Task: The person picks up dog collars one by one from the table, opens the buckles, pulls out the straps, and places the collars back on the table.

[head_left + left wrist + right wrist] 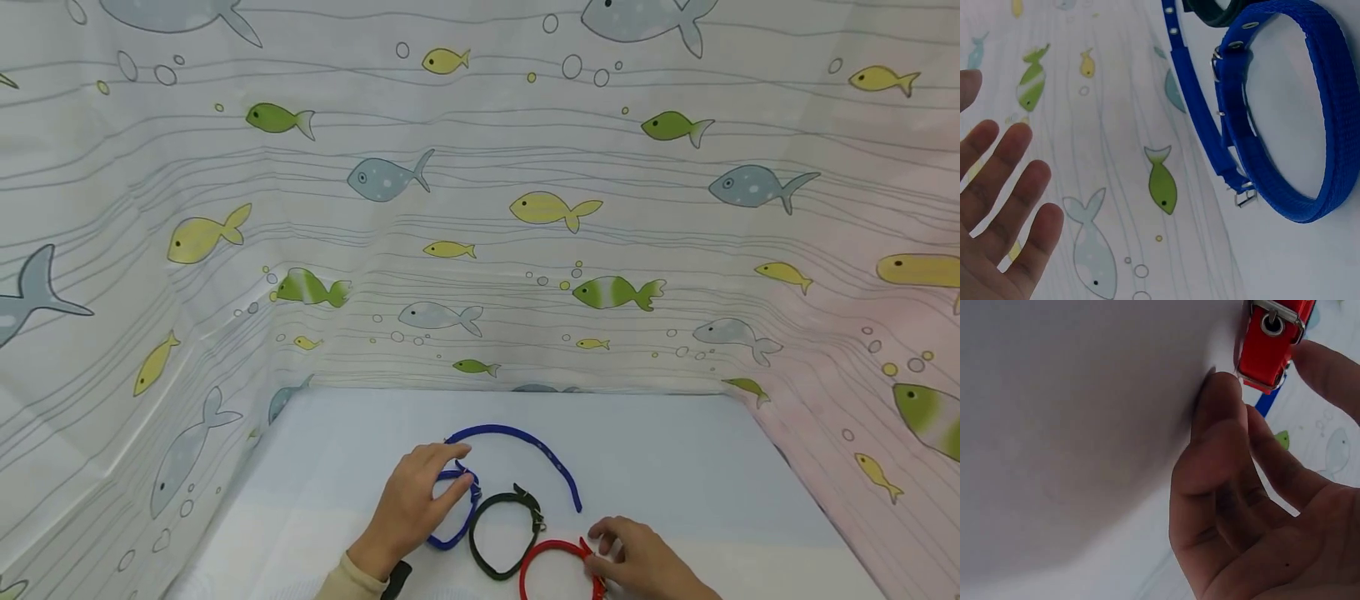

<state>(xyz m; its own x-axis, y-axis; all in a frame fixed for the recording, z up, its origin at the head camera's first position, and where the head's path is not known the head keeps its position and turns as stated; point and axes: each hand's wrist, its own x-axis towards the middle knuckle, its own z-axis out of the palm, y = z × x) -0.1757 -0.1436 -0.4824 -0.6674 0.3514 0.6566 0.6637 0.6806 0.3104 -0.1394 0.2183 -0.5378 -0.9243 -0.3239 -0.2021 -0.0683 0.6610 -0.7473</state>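
My left hand [411, 500] hovers over a buckled blue collar [447, 546], fingers spread and holding nothing. In the left wrist view its fingers are clear of that blue collar [1341, 112]. My right hand [637, 557] is at the right side of a red collar [542, 548], thumb and fingers bent around its buckle end. The right wrist view shows the red collar's metal buckle and eyelet [1272, 325] between thumb and fingertips, with no firm pinch visible. A dark green collar [487, 568], buckled into a loop, lies between the hands.
An unfastened blue collar [525, 435] curves across the white table [675, 467] behind the loops. Fish-printed sheeting [495, 275] stands as walls at the back and both sides. A dark band [397, 579] is at my left wrist.
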